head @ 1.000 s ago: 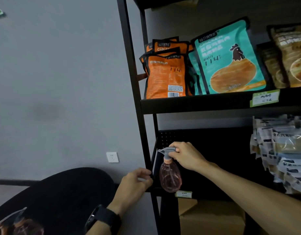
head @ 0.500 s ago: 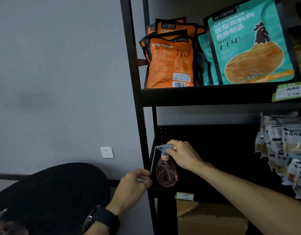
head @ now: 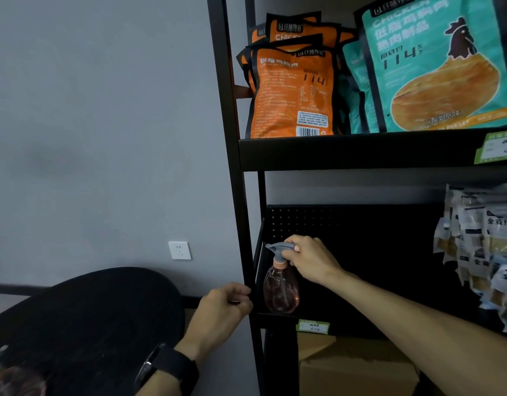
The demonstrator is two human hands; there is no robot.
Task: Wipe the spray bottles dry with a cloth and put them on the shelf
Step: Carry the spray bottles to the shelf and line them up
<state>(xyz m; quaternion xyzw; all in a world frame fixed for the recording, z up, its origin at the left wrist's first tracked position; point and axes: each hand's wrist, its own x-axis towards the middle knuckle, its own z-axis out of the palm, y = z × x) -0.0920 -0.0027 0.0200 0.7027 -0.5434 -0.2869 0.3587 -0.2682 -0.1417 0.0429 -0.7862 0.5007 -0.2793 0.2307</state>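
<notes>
A clear pink spray bottle with a grey trigger head stands upright at the left end of the black lower shelf. My right hand reaches in from the right and grips the trigger head from behind. My left hand, with a black watch on its wrist, has its fingers curled round the shelf's front upright post, just left of the bottle. No cloth is visible.
Orange packets and teal packets fill the upper shelf. Pale packets hang at the right of the lower bay. A cardboard box sits below. A black round table lies lower left, with something pinkish and blurred on its corner.
The view has shifted closer to the shelf. The bottle has come down a little under my right hand and now stands on the lower shelf. My left hand stays at the post.
</notes>
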